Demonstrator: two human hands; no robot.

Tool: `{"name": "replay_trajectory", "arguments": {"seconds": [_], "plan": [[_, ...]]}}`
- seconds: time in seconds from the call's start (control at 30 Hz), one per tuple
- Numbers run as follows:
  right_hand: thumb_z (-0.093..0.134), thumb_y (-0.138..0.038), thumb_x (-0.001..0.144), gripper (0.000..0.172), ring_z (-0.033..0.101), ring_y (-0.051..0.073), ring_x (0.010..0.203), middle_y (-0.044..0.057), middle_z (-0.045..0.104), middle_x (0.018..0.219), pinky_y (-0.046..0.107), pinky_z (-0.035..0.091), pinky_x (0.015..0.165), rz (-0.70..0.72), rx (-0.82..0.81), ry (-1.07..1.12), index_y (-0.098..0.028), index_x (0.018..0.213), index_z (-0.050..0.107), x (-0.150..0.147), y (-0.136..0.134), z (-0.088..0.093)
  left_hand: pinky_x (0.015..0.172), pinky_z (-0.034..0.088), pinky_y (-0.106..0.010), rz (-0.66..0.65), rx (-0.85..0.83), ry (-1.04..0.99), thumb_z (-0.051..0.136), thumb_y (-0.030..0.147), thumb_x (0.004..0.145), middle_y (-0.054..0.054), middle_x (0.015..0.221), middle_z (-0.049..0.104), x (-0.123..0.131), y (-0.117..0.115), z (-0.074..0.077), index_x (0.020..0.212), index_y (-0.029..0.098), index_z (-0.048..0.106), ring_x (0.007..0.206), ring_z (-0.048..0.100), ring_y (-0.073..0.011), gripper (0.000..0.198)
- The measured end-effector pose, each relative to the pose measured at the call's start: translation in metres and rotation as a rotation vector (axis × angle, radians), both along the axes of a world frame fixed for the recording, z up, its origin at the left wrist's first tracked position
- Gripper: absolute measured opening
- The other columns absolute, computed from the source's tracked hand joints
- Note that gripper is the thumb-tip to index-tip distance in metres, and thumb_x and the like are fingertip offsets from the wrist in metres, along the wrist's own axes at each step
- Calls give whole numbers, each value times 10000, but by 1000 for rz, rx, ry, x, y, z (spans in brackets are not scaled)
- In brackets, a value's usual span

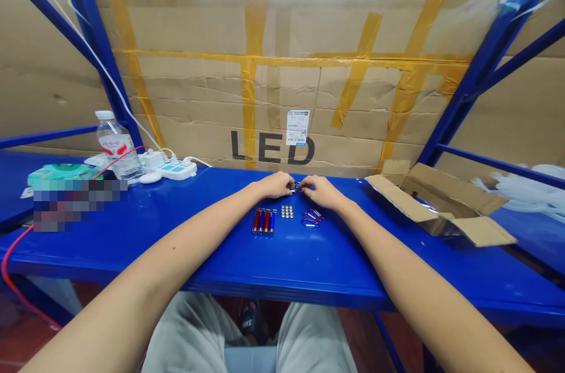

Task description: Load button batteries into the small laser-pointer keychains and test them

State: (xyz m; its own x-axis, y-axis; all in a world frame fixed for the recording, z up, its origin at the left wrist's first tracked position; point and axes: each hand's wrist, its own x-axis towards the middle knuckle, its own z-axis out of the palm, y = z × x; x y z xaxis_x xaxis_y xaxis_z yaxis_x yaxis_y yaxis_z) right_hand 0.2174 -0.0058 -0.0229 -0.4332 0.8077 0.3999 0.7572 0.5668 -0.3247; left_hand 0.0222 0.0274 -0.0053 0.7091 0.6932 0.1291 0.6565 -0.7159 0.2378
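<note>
My left hand (277,185) and my right hand (322,192) reach to the back of the blue table, fingers curled in and closed. Between their fingertips lie small coloured pieces (297,187), too small and too covered to name. Whatever each hand pinches is hidden. Nearer to me, several slim red and blue metal tubes like mini flashlights (263,222) lie side by side. Right of them, silver button cells (286,212) form a neat grid. Red and blue carabiners (312,218) lie in a loose group below my right hand.
An open cardboard box (441,199) stands at the right. On the left are a plastic bottle (118,146), a white power strip (177,169), a green packet (62,175) and a red cable (17,237). A big taped carton (198,102) walls off the back between blue posts.
</note>
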Motion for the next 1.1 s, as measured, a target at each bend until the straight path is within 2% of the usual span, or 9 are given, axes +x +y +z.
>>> {"name": "replay_trajectory", "arguments": {"seconds": [0.13, 0.23, 0.3, 0.5, 0.67, 0.93, 1.1], "plan": [[597, -157, 823, 191, 630, 217, 941, 73, 725, 1022, 318, 447, 855, 4, -7, 26, -179, 978, 706, -1, 0, -1, 667, 396, -276, -51, 143, -11, 548, 185, 778, -71, 878, 662, -1, -7, 0, 845, 152, 648, 795, 594, -189, 125], [620, -217, 827, 208, 624, 221, 921, 69, 724, 1027, 318, 434, 829, 19, -4, 46, -187, 1017, 700, -3, 1, -2, 721, 411, -290, -90, 270, -100, 527, 225, 820, -81, 931, 632, -2, -13, 1, 898, 148, 603, 857, 577, -201, 133], [599, -224, 839, 187, 620, 209, 871, 65, 726, 984, 306, 428, 790, 23, -10, 91, -181, 990, 702, -5, 1, -3, 729, 417, -292, -95, 295, -157, 493, 222, 853, -74, 924, 621, -2, -18, 2, 916, 152, 569, 851, 572, -193, 121], [520, -266, 875, 194, 574, 168, 730, 32, 697, 802, 273, 406, 675, 43, -70, 229, -157, 818, 670, -5, -3, -3, 711, 424, -295, -103, 313, -151, 448, 182, 879, -69, 940, 631, -3, -32, 7, 965, 172, 511, 856, 593, -198, 107], [469, -255, 909, 205, 590, 171, 762, 46, 692, 838, 279, 416, 713, 82, -13, 247, -165, 833, 637, -6, -12, 2, 714, 441, -309, -93, 320, -134, 422, 251, 927, -82, 943, 653, -3, -38, 10, 956, 177, 520, 862, 615, -215, 127], [453, -242, 929, 201, 613, 186, 797, 64, 695, 870, 282, 421, 718, 83, 32, 178, -174, 865, 631, -6, -19, 4, 707, 438, -325, -38, 277, -163, 424, 264, 923, -88, 928, 665, -6, -35, 7, 960, 183, 546, 847, 619, -231, 151], [462, -171, 905, 197, 601, 182, 771, 68, 690, 833, 276, 416, 707, 69, 179, 138, -177, 836, 647, -7, -22, 6, 672, 415, -298, 22, 143, -291, 449, 252, 905, -60, 865, 664, -1, -36, 6, 897, 181, 570, 791, 598, -199, 140]]}}
